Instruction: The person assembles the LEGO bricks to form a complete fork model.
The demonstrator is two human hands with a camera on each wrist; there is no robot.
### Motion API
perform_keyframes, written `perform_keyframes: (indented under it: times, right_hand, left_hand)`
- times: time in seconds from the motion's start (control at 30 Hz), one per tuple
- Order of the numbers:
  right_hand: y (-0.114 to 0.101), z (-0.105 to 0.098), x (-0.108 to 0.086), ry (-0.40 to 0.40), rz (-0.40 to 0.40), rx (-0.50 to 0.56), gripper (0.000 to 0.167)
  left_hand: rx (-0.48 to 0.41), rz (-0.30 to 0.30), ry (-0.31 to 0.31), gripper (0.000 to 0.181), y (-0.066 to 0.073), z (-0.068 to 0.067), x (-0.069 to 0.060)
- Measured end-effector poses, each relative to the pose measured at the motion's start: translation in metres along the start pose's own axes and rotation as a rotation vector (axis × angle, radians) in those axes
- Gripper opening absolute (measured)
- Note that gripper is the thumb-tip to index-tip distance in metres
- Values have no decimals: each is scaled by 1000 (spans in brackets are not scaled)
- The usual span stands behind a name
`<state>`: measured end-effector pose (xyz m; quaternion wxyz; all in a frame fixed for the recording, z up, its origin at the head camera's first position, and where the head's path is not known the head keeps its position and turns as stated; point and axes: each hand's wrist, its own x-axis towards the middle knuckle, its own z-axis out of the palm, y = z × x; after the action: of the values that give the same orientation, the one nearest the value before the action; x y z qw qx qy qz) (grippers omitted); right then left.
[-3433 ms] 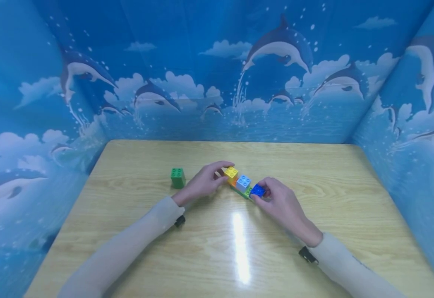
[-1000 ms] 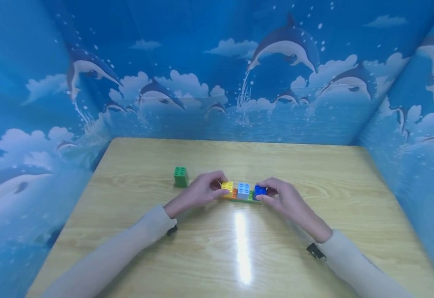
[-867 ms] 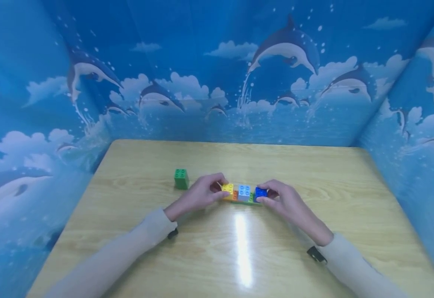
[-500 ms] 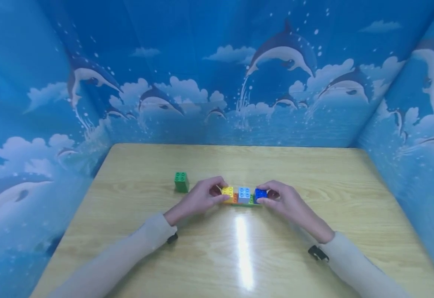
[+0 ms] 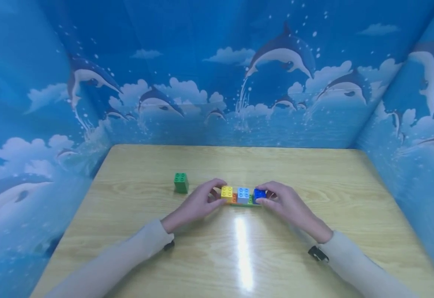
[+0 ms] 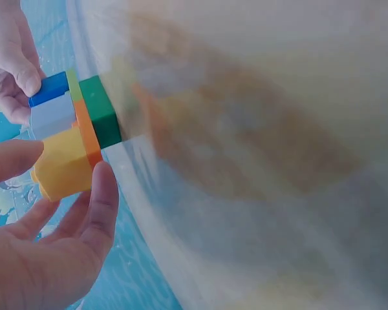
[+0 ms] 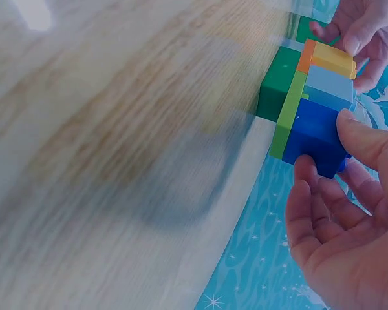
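A row of joined toy bricks stands on the table. On top are a yellow brick [image 5: 226, 193], a light blue brick [image 5: 243, 195] and a dark blue brick [image 5: 259, 195]. Orange [image 6: 88, 134] and lime green [image 7: 288, 116] pieces lie beneath them, over a dark green brick [image 7: 281, 84]. The left hand [image 5: 198, 203] has its thumb and finger spread at the yellow brick's left end, fingertips at its corners; whether they touch is unclear. The right hand [image 5: 289, 207] pinches the dark blue brick between thumb and fingers, clearest in the right wrist view.
A separate dark green brick [image 5: 181, 183] stands upright on the wooden table [image 5: 146, 256], left of the row and behind the left forearm. Blue dolphin-print sheets [image 5: 202, 82] surround the table's back and sides. A bright reflection crosses the tabletop in front of the bricks.
The row has turned from slanting to lying straight across the table. Compared with half a second ago, the left thumb and finger have spread and drawn back slightly leftward; the right hand keeps its pinch.
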<state>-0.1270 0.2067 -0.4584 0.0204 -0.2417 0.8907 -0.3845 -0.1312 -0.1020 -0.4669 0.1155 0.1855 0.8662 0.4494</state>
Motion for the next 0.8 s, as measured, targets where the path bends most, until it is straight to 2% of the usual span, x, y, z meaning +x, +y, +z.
perform_keyframes:
  times: [0.2,0.3,0.37,0.53,0.67,0.8]
  right_hand:
    - [3,1,4,-12,23,25,36]
    - [5,1,6,-11,25,39,35]
    - [6,0,6,-15,34,46,34]
    - [8,-1,8,-32,52,76,35]
    - [9,-2,9,-38,62,86,36]
    - [8,-2,8,-56,94,99,37]
  left_hand:
    - [-25,3,46,64,-7,-6,-29]
    - [-35,-23,46,62,-11,-13,-43]
    - [-33,-44,57,53,-13,-18,-51]
    - [-16,-90,146,35,-17,-25,-70]
    - [-22,-134,226,36,-21,-31,-82]
    - [-10,-181,295,38,-30,-45,-88]
